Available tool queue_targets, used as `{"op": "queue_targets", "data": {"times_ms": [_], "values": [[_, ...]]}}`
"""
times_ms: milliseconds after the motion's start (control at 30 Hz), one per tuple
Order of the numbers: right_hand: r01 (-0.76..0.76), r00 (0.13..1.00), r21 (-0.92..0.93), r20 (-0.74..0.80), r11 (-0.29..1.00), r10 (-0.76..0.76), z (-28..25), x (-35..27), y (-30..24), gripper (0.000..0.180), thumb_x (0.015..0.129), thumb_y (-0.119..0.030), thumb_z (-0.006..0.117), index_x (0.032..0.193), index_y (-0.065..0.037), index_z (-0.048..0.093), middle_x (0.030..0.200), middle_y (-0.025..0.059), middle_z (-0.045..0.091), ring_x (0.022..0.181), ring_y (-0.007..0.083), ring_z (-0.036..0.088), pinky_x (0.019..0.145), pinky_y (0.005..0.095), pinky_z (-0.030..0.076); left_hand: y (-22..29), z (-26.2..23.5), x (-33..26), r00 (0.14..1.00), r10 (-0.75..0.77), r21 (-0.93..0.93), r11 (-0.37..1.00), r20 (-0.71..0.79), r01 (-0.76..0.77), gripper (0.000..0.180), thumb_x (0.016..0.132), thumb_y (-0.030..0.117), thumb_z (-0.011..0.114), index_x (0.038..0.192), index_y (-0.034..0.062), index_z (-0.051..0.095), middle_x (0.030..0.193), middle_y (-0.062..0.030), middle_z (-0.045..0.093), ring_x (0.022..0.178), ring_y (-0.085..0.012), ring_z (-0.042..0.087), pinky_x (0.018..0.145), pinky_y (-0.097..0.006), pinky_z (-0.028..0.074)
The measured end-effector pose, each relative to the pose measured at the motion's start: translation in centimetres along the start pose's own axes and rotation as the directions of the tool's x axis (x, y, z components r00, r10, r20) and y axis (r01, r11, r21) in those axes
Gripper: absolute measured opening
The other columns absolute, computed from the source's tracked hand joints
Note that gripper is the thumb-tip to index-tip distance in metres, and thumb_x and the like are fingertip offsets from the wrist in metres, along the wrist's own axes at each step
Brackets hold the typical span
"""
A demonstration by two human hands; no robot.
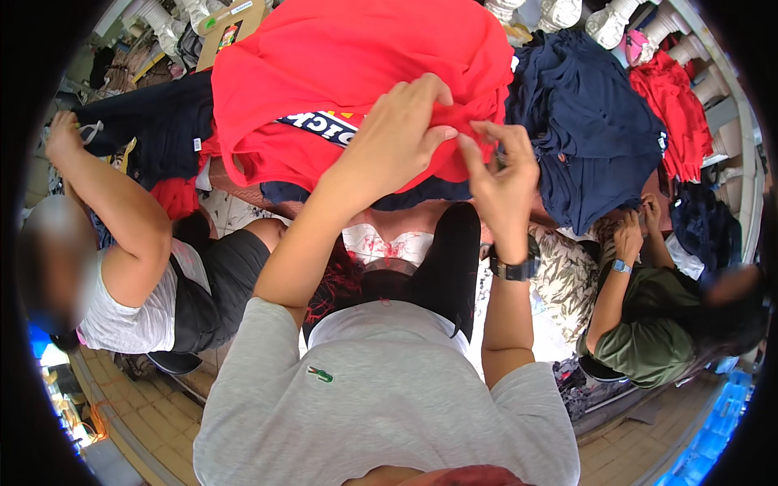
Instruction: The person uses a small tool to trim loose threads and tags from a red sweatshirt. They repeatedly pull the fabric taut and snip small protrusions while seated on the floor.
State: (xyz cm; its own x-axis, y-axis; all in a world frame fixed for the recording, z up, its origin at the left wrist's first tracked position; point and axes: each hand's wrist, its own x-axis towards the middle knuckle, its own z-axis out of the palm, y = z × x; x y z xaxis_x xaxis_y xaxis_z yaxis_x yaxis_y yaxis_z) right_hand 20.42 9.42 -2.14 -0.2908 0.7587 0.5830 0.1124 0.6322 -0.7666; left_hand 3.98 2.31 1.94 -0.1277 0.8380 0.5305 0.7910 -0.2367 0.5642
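A red garment (365, 53) with a navy, white and yellow printed patch lies spread over a pile in front of me. My left hand (397, 134) is over its right part, fingers bent, thumb and index fingertip apart, with nothing visible between them. Close beside it, at the garment's right edge, is my right hand (506, 182), a dark watch (515, 261) on its wrist. Its fingers are curled inward; a small dark bit shows among them, too small to name. Red thread scraps (381, 247) lie scattered below, by my lap.
Navy garments (579, 121) are heaped to the right, with red clothing (671, 113) beyond. More navy cloth (154, 113) lies at left. One person (138, 267) sits on my left with a raised arm; another (648, 316) at right handles navy cloth. White ornate posts (608, 24) line the back.
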Motion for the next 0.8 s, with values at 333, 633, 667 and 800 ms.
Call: {"op": "queue_targets", "data": {"times_ms": [333, 633, 667, 800], "values": [[-0.137, 0.989, 0.251, -0.023, 0.958, 0.147, 2.5, -2.1, 2.8, 0.009, 0.094, -0.006, 0.071, 0.093, 0.001, 0.066, 0.087, 0.0064, 0.063, 0.077, 0.0143, 0.06, 0.072, 0.0287, 0.047, -1.8, 0.8, -0.5, 0.996, 0.078, 0.024, 0.997, 0.032, -0.078, 0.026, 0.086, -0.007, 0.064, 0.11, 0.0002, 0.059, 0.106, -0.0135, 0.062, 0.107, -0.0312, 0.06, 0.093, -0.04, 0.049], [0.047, 0.996, -0.018, -0.079, 0.999, -0.049, 3.0, -1.2, 1.5, 0.01, 0.09, -0.005, 0.074, 0.094, 0.001, 0.068, 0.09, 0.0081, 0.064, 0.077, 0.017, 0.062, 0.07, 0.0305, 0.049, -1.6, 1.3, -0.5, 0.996, 0.093, 0.028, 0.995, -0.013, -0.093, 0.034, 0.084, -0.009, 0.064, 0.116, -0.0002, 0.06, 0.109, -0.0132, 0.064, 0.105, -0.0303, 0.061, 0.093, -0.04, 0.051], [0.09, 0.991, -0.124, -0.085, 0.988, -0.101, 3.2, -1.0, 1.5, 0.01, 0.09, -0.004, 0.075, 0.093, 0.001, 0.068, 0.09, 0.0086, 0.064, 0.077, 0.0177, 0.062, 0.069, 0.031, 0.049, -1.7, 1.4, -0.4, 0.995, 0.098, 0.043, 0.994, -0.006, -0.098, 0.035, 0.084, -0.01, 0.064, 0.117, -0.0002, 0.06, 0.109, -0.0132, 0.064, 0.105, -0.0302, 0.062, 0.093, -0.04, 0.051], [0.032, 0.994, 0.147, -0.104, 0.989, -0.017, 3.6, -1.3, 2.9, 0.01, 0.09, -0.005, 0.074, 0.091, 0.002, 0.067, 0.085, 0.0074, 0.063, 0.073, 0.0143, 0.058, 0.065, 0.0283, 0.045, -2.0, 1.6, -0.8, 0.997, 0.07, -0.03, 0.997, -0.041, -0.071, 0.035, 0.085, -0.007, 0.066, 0.118, 0.0005, 0.059, 0.11, -0.0128, 0.064, 0.106, -0.0286, 0.061, 0.093, -0.038, 0.05]]}}
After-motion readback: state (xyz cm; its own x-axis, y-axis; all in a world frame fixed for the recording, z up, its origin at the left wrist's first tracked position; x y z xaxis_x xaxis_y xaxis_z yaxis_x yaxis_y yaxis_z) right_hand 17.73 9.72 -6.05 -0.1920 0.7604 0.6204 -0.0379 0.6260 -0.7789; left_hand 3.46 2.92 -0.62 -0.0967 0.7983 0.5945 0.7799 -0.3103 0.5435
